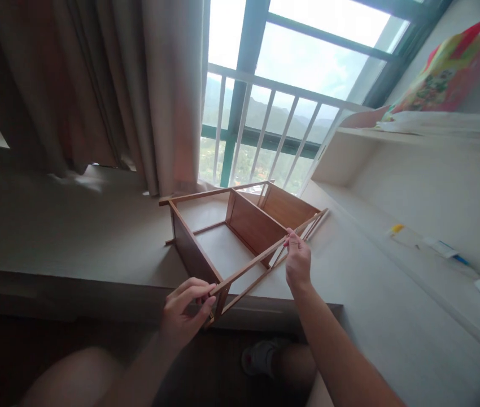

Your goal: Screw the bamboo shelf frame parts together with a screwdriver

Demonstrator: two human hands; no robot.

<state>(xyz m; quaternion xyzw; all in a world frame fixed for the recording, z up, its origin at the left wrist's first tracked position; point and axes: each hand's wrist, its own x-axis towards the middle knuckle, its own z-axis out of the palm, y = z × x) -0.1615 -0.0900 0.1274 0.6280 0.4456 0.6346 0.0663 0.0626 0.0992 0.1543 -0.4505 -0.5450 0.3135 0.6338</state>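
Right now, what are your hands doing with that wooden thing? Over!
Left hand pinching near end of thin wooden rail. Right hand gripping same rail further along. Wooden shelf frame lying on its side on the ledge. Nothing blocking.

No text, label, brand or number can be read anywhere: the colourful bag (447, 73) on the upper shelf (413, 138) bears a printed picture, but it is too blurred to make out any words.

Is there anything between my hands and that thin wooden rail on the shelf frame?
Nothing visible. The left hand pinches the wooden rail at its near end, and the right hand grips it farther along.
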